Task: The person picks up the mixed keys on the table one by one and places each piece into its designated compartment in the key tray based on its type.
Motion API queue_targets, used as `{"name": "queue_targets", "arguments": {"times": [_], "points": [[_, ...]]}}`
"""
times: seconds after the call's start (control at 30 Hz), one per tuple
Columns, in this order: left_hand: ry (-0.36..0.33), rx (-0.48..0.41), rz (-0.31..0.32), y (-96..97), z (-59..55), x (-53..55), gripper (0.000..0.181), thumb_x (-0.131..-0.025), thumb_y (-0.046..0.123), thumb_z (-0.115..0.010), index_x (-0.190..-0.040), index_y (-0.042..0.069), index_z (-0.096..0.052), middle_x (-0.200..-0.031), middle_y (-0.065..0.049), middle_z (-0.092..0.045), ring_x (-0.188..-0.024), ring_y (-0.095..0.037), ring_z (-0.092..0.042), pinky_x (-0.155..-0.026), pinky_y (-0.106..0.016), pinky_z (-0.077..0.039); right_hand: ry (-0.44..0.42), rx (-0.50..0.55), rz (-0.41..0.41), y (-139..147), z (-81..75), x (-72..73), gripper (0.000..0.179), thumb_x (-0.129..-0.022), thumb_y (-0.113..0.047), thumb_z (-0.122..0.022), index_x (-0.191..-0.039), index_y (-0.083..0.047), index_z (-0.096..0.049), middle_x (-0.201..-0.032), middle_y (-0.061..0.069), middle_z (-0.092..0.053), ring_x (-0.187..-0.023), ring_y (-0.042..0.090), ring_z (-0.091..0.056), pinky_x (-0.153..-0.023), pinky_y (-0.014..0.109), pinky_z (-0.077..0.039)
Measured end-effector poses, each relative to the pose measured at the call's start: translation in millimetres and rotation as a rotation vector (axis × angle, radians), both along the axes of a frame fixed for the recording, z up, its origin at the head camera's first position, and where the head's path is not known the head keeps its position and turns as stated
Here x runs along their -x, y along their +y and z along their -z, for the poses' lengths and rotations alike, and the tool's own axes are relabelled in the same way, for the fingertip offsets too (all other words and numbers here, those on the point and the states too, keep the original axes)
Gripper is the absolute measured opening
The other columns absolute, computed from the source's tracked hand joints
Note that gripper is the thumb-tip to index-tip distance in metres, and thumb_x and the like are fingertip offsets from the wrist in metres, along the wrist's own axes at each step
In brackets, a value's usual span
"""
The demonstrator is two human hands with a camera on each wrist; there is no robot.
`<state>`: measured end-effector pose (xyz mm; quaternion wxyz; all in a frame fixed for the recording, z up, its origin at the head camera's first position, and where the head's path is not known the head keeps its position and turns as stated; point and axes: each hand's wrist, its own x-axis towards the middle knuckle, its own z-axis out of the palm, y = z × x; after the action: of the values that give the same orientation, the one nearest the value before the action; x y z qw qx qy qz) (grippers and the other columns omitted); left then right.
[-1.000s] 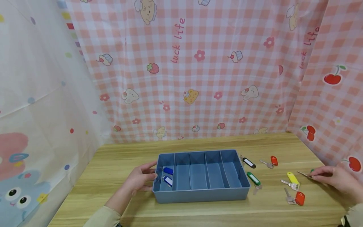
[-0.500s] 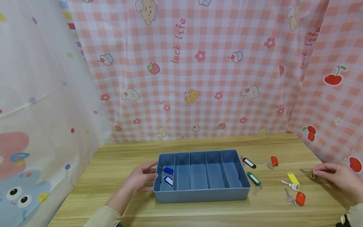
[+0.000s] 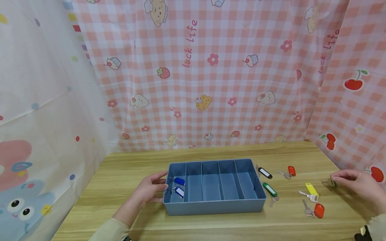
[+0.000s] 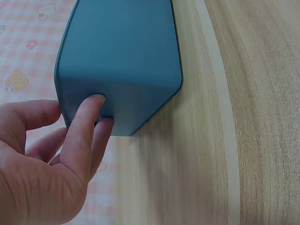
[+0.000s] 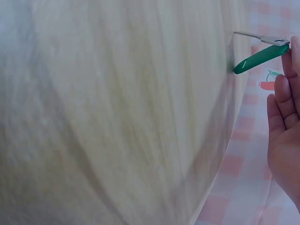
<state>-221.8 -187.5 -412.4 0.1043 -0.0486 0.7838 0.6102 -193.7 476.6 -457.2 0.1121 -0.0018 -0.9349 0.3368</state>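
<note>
I've got the right hand [image 3: 359, 188] pinching a green-tagged metal key [image 5: 269, 39] lower right, the left hand [image 3: 148, 190] relaxed against a blue-grey tray [image 3: 214, 208].

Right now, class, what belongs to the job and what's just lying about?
Likely job:
five-compartment tray, left hand touching
green-tagged key, right hand pinching
blue key tags, in tray
loose tagged keys, probably

Just there:
pink checked cloth
white dotted cloth

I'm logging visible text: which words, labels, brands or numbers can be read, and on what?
"luck life": on the pink checked cloth, upper middle.
"luck life": near its right-hand fold.
Lettering at its bottom edge: too small.
White labels on the key tags: too small to read.
</note>
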Motion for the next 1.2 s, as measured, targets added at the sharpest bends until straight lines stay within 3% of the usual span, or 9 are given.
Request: {"name": "queue_targets", "arguments": {"times": [0.27, 0.37, 0.5, 0.63, 1.2], "points": [[0.001, 0.001, 0.001, 0.2, -1.0, -0.9, 0.058, -0.090, -0.006, -0.064, -0.145, 0.006, -0.050, -0.131, -0.029, -0.055, -0.101, -0.036, -0.064, -0.068, -0.053, -0.059, -0.048, -0.029, 0.036, -10.0, -14.0, 5.1, 0.039, -0.097, -0.033, -0.065, -0.104, 0.005, -0.071, -0.089, -0.003, -0.066, -0.073, -0.007, -0.046, -0.059, 0.016, -0.040], [0.004, 0.001, 0.005, 0.0, -1.6, -0.6, 0.058, -0.090, -0.005, -0.064, -0.145, 0.005, -0.050, -0.131, -0.029, -0.055, -0.101, -0.036, -0.064, -0.068, -0.053, -0.059, -0.048, -0.024, 0.044, -13.9, -17.7, 6.9, 0.041, -0.096, -0.034, -0.066, -0.106, 0.005, -0.071, -0.088, -0.009, -0.065, -0.074, -0.008, -0.045, -0.059, 0.016, -0.039], [0.007, -0.012, 0.000, 0.2, -1.2, -1.4, 0.057, -0.090, -0.006, -0.064, -0.144, 0.004, -0.051, -0.129, -0.029, -0.056, -0.099, -0.035, -0.065, -0.067, -0.053, -0.059, -0.004, -0.021, 0.031, -21.4, -20.6, 9.3, 0.036, -0.095, -0.031, -0.069, -0.102, 0.003, -0.072, -0.083, -0.018, -0.063, -0.074, -0.008, -0.046, -0.059, 0.016, -0.040], [0.012, -0.025, -0.007, 0.7, 0.0, -2.2, 0.056, -0.089, -0.008, -0.064, -0.143, 0.003, -0.052, -0.127, -0.028, -0.058, -0.097, -0.035, -0.065, -0.066, -0.053, -0.059, 0.029, 0.018, -0.013, -30.7, -21.7, 11.6, 0.030, -0.095, -0.026, -0.070, -0.099, 0.004, -0.072, -0.081, -0.014, -0.066, -0.073, -0.005, -0.050, -0.059, 0.017, -0.043], [0.017, 0.004, -0.005, 0.2, -0.3, -2.0, 0.057, -0.090, -0.006, -0.065, -0.144, 0.004, -0.051, -0.129, -0.028, -0.056, -0.101, -0.035, -0.064, -0.066, -0.051, -0.059, 0.004, 0.109, -0.103, -69.5, -31.2, 23.2, 0.028, -0.096, -0.025, -0.068, -0.104, 0.001, -0.072, -0.091, -0.018, -0.066, -0.083, -0.007, -0.052, -0.066, 0.015, -0.046]]}}
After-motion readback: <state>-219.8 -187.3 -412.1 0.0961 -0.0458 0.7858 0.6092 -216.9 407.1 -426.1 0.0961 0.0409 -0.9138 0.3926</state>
